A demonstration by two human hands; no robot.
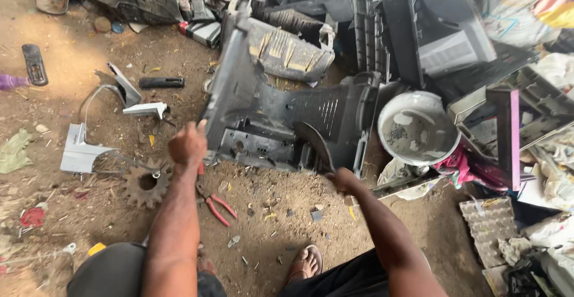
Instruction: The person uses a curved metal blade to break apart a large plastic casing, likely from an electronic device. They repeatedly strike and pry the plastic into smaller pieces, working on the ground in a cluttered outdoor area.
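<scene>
A large dark grey plastic housing shell (281, 108) from an old monitor lies on the dirt in front of me. My left hand (188, 144) grips its left edge, thumb up against the rim. My right hand (342, 180) is closed on the handle of a dark curved blade tool (315, 143) whose head rests against the shell's lower front edge. Red-handled pliers (214, 204) lie on the ground just below my left forearm.
A rusty toothed gear (145, 183) and bent grey metal pieces (81, 150) lie at left. A white plastic bucket (417, 128) stands at right among piled black casings (418, 28). A remote control (34, 64) lies far left. My sandalled foot (306, 262) is below.
</scene>
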